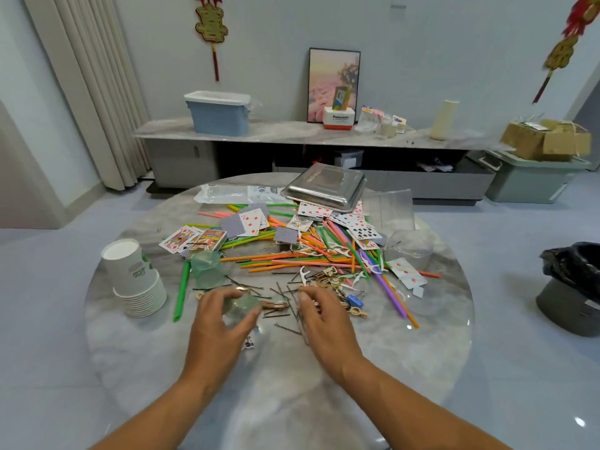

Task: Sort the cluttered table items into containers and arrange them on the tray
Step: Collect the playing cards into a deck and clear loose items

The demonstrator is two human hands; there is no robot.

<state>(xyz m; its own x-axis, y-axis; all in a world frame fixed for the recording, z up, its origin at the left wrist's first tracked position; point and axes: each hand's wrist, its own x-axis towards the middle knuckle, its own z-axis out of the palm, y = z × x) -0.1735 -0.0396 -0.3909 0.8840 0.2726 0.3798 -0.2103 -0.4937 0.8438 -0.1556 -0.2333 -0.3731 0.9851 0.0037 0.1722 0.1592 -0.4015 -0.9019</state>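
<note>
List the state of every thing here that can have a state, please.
Square steel tray: upside down, resting on cards.
White paper cups: stacked, upside down.
Small green plastic cup: gripped by left hand.
Right hand: fingers curled over hairpins.

- This is a home, most likely a living room.
- A long, low media cabinet (292,134) with a marble-look top runs along the far wall, with a framed picture (334,82) leaning upright on it against the wall.
- Red and gold festive hangings (211,27) decorate the pale wall, one at the left, another at the upper right.
- Cream pleated curtains (94,86) fall to the floor in the far left corner.
- A round marble-look table (279,384) stands on glossy pale floor tiles (526,368).
- Household clutter sits about: a blue lidded storage bin (220,112) on the cabinet, a cardboard box (545,139) at its right end, and a black-lined waste bin (573,287) on the floor by the table's right edge.
</note>
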